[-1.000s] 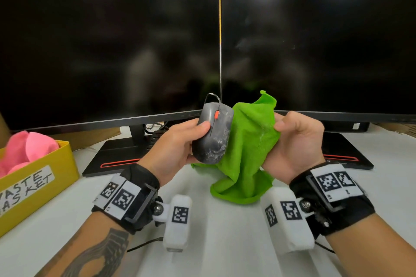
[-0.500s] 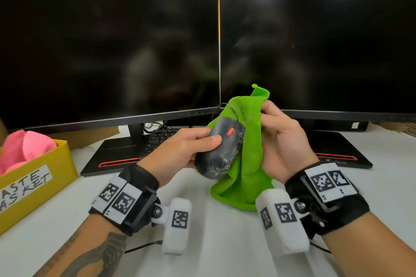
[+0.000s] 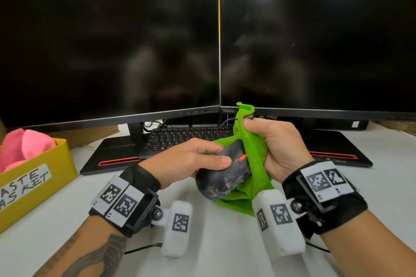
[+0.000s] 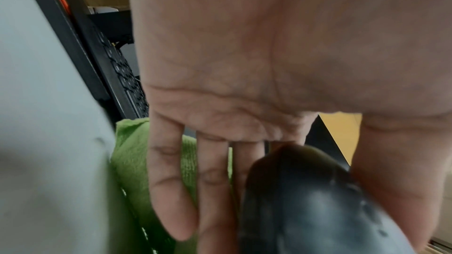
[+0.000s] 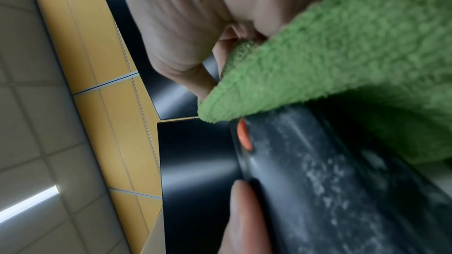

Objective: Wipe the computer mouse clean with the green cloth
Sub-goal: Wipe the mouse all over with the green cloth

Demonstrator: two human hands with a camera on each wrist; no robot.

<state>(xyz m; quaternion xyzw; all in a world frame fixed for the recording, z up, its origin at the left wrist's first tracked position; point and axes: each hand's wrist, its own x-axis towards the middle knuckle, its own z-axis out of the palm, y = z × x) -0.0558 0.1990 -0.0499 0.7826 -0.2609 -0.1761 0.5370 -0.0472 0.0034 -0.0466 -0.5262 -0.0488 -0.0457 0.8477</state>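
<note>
A dark grey computer mouse (image 3: 225,175) with an orange scroll wheel and whitish smears is held above the desk. My left hand (image 3: 191,162) grips it, thumb on top near the wheel, fingers under it. The green cloth (image 3: 254,159) wraps the mouse's right side and hangs below it. My right hand (image 3: 276,144) grips the bunched cloth and presses it against the mouse. In the left wrist view the mouse (image 4: 313,206) lies between thumb and fingers, with the cloth (image 4: 132,157) behind. In the right wrist view the cloth (image 5: 342,55) covers the dusty mouse (image 5: 330,181).
Two dark monitors (image 3: 112,47) stand at the back, a black keyboard (image 3: 180,139) below them. A yellow waste basket (image 3: 38,175) holding pink cloth (image 3: 24,144) sits at the left. Bare white desk (image 3: 213,254) lies under my wrists.
The mouse has tipped from upright to nearly flat and come lower. My right hand has drawn the cloth in over the mouse's right side.
</note>
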